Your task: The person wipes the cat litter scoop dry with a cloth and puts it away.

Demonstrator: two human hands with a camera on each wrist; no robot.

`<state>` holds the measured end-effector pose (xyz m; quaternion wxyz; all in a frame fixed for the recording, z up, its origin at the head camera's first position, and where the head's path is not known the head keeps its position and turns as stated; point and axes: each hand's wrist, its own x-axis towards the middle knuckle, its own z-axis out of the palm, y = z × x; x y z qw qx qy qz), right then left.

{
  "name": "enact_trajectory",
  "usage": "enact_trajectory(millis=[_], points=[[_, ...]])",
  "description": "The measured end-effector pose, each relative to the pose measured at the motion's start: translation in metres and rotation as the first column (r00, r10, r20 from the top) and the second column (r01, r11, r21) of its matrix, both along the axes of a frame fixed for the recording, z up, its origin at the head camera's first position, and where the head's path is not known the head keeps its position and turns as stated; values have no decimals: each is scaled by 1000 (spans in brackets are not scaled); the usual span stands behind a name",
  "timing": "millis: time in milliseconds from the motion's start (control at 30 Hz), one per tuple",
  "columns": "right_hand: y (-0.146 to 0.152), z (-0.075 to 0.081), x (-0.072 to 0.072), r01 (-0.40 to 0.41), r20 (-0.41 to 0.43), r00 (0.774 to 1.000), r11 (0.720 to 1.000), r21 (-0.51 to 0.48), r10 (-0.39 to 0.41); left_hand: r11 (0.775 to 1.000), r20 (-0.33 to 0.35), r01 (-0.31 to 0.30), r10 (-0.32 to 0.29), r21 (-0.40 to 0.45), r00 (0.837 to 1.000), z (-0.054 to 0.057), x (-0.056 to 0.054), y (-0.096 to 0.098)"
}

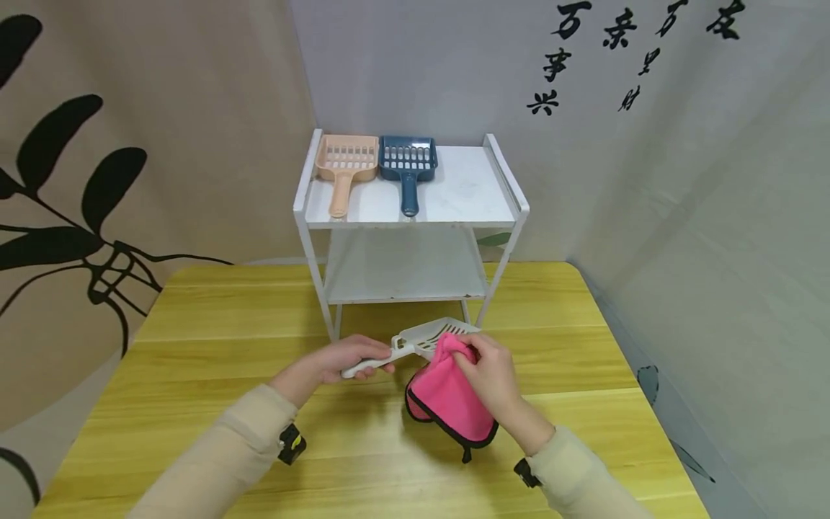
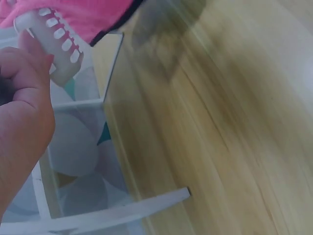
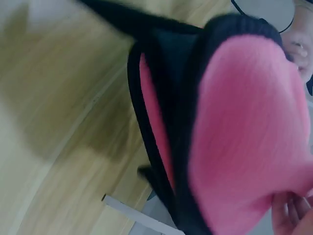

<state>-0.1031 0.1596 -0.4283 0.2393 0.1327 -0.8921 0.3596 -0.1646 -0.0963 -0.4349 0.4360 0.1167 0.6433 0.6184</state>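
Note:
My left hand [image 1: 355, 355] holds a white slotted litter scoop [image 1: 421, 336] by its handle, in the middle of the head view. The scoop's head points right and away from me. My right hand [image 1: 491, 369] pinches a pink cloth [image 1: 454, 400] with black edging, bunched at the scoop's head. The cloth covers part of the slots, and its lower folds hang down over the table. In the left wrist view the scoop's slotted head [image 2: 58, 46] shows beneath the cloth [image 2: 98, 17]. The cloth [image 3: 244, 127] fills much of the right wrist view.
A white two-tier shelf [image 1: 470, 180] stands at the table's far side, just beyond the hands. On its top tier a peach litter scoop [image 1: 341, 196] and a dark blue one [image 1: 409, 194] lie side by side. The wooden table [image 1: 207, 339] spreads under both arms. Printed curtains surround it.

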Motion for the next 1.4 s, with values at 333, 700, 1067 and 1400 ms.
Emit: enact_trajectory(millis=[333, 700, 1067, 1400], points=[[14, 0, -7, 83, 73, 994, 997, 4, -83, 1000, 0, 10, -10, 1, 1000, 2, 0, -7], [32, -2, -15, 145, 287, 953, 978, -149, -98, 999, -8, 38, -38, 17, 999, 2, -1, -9], [42, -5, -19, 136, 243, 967, 958, -254, -73, 999, -10, 35, -35, 32, 999, 4, -2, -15], [74, -2, -29, 143, 400, 916, 898, -415, 39, 980, -147, 180, -191, -88, 970, 15, -4, -27]])
